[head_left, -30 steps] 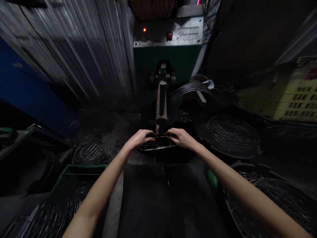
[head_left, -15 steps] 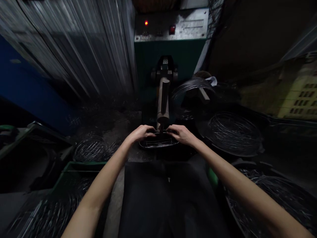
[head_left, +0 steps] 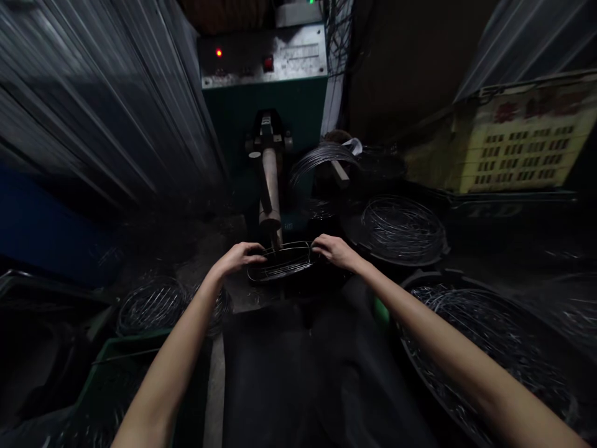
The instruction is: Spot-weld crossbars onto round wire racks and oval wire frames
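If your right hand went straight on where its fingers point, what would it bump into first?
The wire frame: the right hand has its fingertips at that frame's end, seemingly touching it. What it would meet after that is hard to judge in the dark.

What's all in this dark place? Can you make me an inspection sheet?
Surface: grey floor, mostly too dark.
Job's things: wire frame at the rod of a green machine; touching unclear.
Clutter: wire piles at right, wire rings at left.
Hands: right hand pinches the frame's right end; left hand at its left end, grip unclear.
Cables: dark strands beside the machine; cannot tell whether cables.
Surroundings: corrugated metal wall, yellow crate, red light lit.
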`<state>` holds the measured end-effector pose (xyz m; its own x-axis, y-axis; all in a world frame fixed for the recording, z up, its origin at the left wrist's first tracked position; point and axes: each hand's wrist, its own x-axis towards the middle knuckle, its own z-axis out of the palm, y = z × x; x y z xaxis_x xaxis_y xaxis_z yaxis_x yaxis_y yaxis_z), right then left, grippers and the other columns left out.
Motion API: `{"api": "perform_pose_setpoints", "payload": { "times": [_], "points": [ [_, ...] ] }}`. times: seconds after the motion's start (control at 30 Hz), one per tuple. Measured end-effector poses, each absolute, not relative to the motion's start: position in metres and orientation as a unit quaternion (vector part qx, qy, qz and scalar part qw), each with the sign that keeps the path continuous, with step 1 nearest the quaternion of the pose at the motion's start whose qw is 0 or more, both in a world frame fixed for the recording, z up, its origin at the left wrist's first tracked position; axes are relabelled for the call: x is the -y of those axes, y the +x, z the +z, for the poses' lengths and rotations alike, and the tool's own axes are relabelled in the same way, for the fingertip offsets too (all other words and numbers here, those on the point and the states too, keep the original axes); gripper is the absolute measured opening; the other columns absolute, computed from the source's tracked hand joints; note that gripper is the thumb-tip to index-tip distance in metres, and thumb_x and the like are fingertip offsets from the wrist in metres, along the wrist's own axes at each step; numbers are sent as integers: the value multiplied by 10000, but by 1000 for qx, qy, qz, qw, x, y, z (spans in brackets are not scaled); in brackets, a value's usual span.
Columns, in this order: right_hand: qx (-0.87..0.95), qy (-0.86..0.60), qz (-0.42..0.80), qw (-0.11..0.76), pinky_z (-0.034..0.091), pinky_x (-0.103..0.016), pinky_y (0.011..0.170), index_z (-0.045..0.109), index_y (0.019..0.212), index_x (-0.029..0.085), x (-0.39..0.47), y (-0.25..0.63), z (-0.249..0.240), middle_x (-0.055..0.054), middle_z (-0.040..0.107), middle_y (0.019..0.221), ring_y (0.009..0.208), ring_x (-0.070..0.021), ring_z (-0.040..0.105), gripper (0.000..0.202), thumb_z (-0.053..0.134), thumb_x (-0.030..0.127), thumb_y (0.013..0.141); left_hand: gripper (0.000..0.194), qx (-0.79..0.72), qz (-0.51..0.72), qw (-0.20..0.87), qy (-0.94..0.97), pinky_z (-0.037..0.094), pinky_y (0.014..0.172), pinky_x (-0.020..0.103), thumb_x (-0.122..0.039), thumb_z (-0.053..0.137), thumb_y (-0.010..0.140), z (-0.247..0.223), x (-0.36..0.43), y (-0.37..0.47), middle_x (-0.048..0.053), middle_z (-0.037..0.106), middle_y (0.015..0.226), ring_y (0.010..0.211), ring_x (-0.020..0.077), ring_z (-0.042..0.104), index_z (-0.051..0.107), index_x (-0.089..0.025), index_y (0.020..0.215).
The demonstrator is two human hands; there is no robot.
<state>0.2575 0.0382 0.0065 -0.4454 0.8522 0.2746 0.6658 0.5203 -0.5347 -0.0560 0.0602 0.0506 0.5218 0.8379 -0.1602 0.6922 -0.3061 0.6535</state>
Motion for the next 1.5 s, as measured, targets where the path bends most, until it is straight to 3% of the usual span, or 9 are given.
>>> {"api": "perform_pose_setpoints", "payload": {
  "times": [0.1,0.27,0.43,0.6,0.77,0.97,1.17,1.37,1.5],
  "points": [
    [857,-427,172,230,371,-224,610,617,868,178,-33,241,23,-20,593,738,631,-126,515,157,485,256,896,472,-498,110,308,803,447,821,285,-505,602,718,52,-54,-68,50,662,1001,908,203,594,658,-176,1052],
    [875,-415,168,182,333,-221,617,641,942,176,-24,205,47,-46,653,852,717,-137,561,149,514,231,887,496,-498,134,195,834,443,842,284,-469,634,725,67,-36,-51,75,639,1076,947,211,590,626,-190,1134],
    [876,-399,257,89,356,-204,632,668,1000,167,-31,191,70,-39,679,867,753,-141,590,179,584,216,850,311,-470,59,215,854,451,782,254,-345,598,774,69,-32,-24,59,684,971,890,202,619,649,-175,1029],
    [887,-386,254,4,358,-199,622,674,970,148,-38,202,91,-32,670,845,742,-133,578,172,620,226,826,340,-474,63,227,848,451,782,252,-377,594,773,65,-33,-26,54,685,989,909,208,620,652,-172,1038],
    [913,-354,202,-13,371,-218,648,641,994,146,-31,203,92,-48,638,883,772,-146,561,178,582,168,828,378,-461,61,250,849,451,804,261,-391,599,763,64,-32,-28,59,685,1009,926,211,621,649,-163,1060],
    [925,-361,108,43,411,-266,693,608,1055,175,-26,205,94,-111,531,1072,949,-224,523,267,624,182,789,393,-468,77,273,837,462,833,272,-408,603,746,70,-32,-32,38,687,1035,983,224,611,645,-190,1071],
    [910,-386,151,-16,384,-241,629,484,1230,178,-34,201,107,-74,628,976,835,-200,589,532,698,260,751,408,-469,104,292,827,461,874,301,-425,635,703,70,-34,-40,47,687,1035,965,223,618,654,-188,1034],
    [933,-332,140,-22,382,-234,666,606,1096,222,-40,194,108,-43,655,999,892,-192,599,337,661,211,764,347,-471,120,283,827,468,852,296,-430,608,725,68,-31,-45,42,698,984,919,208,628,667,-200,978],
    [920,-353,167,-30,387,-229,701,603,1133,242,-41,195,111,-33,654,1037,930,-186,595,370,665,223,769,380,-473,131,290,822,466,855,295,-435,614,715,68,-32,-44,51,692,1001,943,212,625,659,-185,997]
  ]
}}
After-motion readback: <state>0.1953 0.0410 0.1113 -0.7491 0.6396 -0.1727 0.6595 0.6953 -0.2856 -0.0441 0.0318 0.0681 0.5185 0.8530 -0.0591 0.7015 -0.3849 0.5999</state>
